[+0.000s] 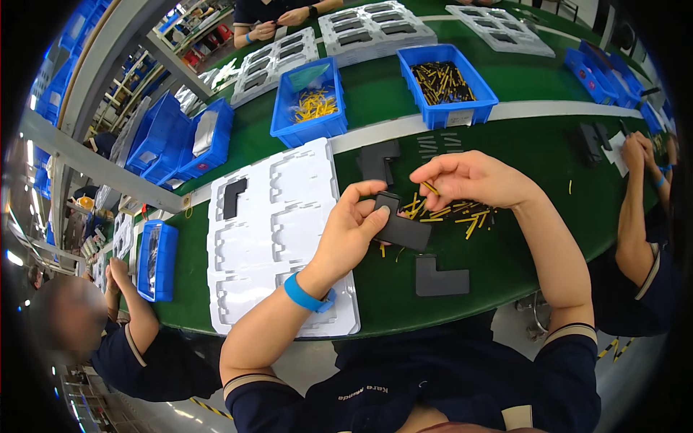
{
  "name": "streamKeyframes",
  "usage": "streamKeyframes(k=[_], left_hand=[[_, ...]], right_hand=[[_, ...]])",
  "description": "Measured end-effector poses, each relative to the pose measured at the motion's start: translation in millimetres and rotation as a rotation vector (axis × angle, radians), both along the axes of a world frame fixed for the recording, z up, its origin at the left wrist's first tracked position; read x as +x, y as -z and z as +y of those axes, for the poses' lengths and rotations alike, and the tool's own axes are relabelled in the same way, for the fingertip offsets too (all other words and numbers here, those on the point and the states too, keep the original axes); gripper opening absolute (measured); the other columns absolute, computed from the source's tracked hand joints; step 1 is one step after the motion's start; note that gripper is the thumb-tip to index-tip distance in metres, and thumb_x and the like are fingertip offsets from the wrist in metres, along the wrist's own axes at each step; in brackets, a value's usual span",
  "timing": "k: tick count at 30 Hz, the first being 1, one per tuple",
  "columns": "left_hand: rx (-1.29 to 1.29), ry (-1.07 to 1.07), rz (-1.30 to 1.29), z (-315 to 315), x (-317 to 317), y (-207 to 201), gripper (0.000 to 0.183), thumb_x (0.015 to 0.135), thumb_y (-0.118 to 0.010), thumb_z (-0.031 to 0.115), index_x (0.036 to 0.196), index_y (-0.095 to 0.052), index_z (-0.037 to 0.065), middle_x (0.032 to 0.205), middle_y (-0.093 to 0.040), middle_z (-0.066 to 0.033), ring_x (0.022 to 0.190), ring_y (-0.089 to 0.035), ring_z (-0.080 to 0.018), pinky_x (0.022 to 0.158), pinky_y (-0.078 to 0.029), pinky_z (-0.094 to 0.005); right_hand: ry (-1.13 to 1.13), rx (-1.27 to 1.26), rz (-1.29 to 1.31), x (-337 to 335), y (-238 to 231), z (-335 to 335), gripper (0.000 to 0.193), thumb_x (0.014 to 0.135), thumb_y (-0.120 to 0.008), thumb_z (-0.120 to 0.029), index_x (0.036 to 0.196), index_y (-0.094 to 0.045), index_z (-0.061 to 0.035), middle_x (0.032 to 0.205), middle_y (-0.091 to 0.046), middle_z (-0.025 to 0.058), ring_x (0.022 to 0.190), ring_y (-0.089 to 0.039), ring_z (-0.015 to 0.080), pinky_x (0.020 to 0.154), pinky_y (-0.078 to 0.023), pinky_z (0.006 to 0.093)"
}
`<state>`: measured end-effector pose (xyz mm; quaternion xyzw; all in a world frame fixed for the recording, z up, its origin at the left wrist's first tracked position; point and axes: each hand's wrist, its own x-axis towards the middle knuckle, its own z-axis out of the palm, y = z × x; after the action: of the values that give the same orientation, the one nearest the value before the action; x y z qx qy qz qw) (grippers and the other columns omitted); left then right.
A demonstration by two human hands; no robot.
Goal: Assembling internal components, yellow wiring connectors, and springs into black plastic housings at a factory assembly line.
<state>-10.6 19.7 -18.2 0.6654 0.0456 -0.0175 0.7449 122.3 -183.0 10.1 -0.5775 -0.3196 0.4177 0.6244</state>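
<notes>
In my left hand (354, 227) is a black L-shaped part (406, 232), with the thumb pressed on its upper arm. My right hand (469, 180) pinches a small yellow-and-black strip (431, 188) just above and to the right of that part. Loose yellow and black strips (473, 219) lie scattered on the green table below the right hand. A second L-shaped part (442, 280) rests nearer to me. Farther away, more black parts (377, 160) lie together, partly overlapping, beside short grey strips (427, 146) set out in rows.
At left lies a white moulded tray (253, 242) with one black L-shaped part (233, 198) in it. Beyond a pale rail stand blue bins of yellow strips (315, 106) and dark strips (442, 83). Co-workers sit at left and right; another person's hands (278, 24) work opposite.
</notes>
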Motion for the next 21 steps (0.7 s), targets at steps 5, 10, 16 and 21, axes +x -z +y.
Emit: streamKeyframes(k=[5, 10, 16, 21], left_hand=[[0.026, -0.03, -0.027, -2.5, -0.8, -2.2, 0.038, 0.094, -0.047, 0.003, 0.128, -0.031, 0.007, 0.097, -0.064, -0.016, 0.075, -0.065, -0.0172, 0.057, -0.054, -0.025], [0.113, -0.063, -0.084, -4.8, -2.6, -6.6, 0.038, 0.093, -0.048, 0.001, 0.127, -0.031, 0.005, 0.096, -0.063, -0.0131, 0.075, -0.064, -0.0137, 0.054, -0.052, -0.0218], [0.052, -0.05, -0.047, -5.7, -4.0, -7.3, 0.036, 0.092, -0.052, 0.004, 0.124, -0.035, 0.002, 0.098, -0.064, -0.0127, 0.076, -0.063, -0.0128, 0.054, -0.052, -0.0213], [-0.093, 0.069, 0.084, 2.8, -3.1, -2.5, 0.031, 0.092, -0.054, 0.008, 0.12, -0.042, 0.0, 0.096, -0.065, -0.0146, 0.081, -0.065, -0.0165, 0.06, -0.053, -0.0247]], right_hand=[[0.157, 0.01, -0.461, -5.0, 12.1, 12.6, 0.01, 0.087, -0.059, -0.004, 0.094, -0.066, 0.0007, 0.088, -0.054, 0.0027, 0.075, -0.058, 0.0085, 0.067, -0.048, 0.0219], [0.22, 0.059, -0.655, -19.4, 18.3, 24.4, 0.009, 0.083, -0.063, -0.002, 0.091, -0.067, -0.0012, 0.084, -0.057, 0.0037, 0.071, -0.056, 0.0114, 0.062, -0.045, 0.0251], [0.191, 0.169, -0.872, -18.3, 22.5, 24.4, 0.018, 0.075, -0.067, 0.002, 0.093, -0.067, -0.0019, 0.078, -0.06, 0.0062, 0.07, -0.058, 0.0179, 0.061, -0.046, 0.028], [0.169, 0.299, -0.976, -14.2, 28.4, 24.6, 0.014, 0.076, -0.068, -0.003, 0.09, -0.066, -0.0023, 0.08, -0.059, 0.0071, 0.07, -0.06, 0.0208, 0.061, -0.047, 0.0304]])
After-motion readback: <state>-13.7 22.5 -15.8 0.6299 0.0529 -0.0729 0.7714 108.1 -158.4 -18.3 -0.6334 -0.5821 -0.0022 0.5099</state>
